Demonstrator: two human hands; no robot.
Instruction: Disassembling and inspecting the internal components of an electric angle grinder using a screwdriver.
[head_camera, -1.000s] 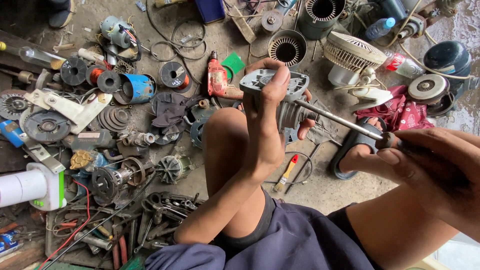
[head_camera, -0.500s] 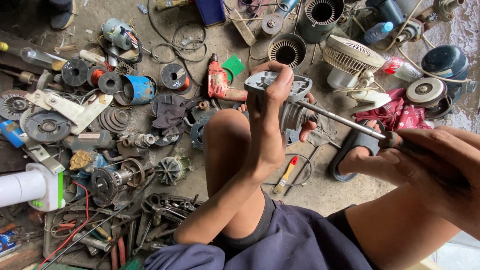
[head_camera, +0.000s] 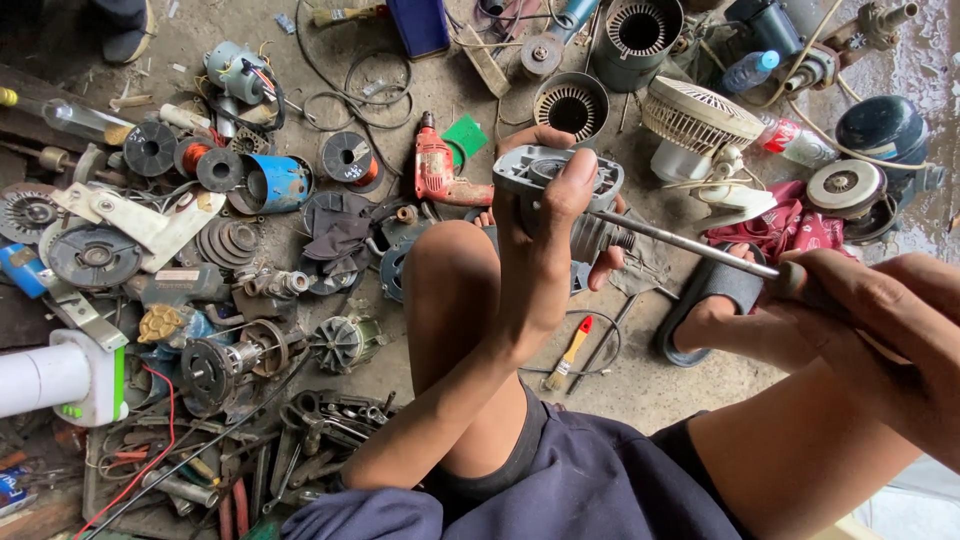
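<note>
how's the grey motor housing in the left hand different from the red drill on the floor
The grey motor housing is held up off the floor in the left hand, with the screwdriver from the right hand reaching its side; the red drill lies flat on the concrete, untouched. The housing is dull grey bare metal, round with a central hole; the drill is red and pistol-shaped. Both are worn power-tool or motor parts.

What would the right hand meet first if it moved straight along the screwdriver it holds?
The right hand points up-left along the screwdriver. It would probably first meet the grey motor housing held by the left hand, where the shaft tip already seems to touch, though depth is unclear.
</note>
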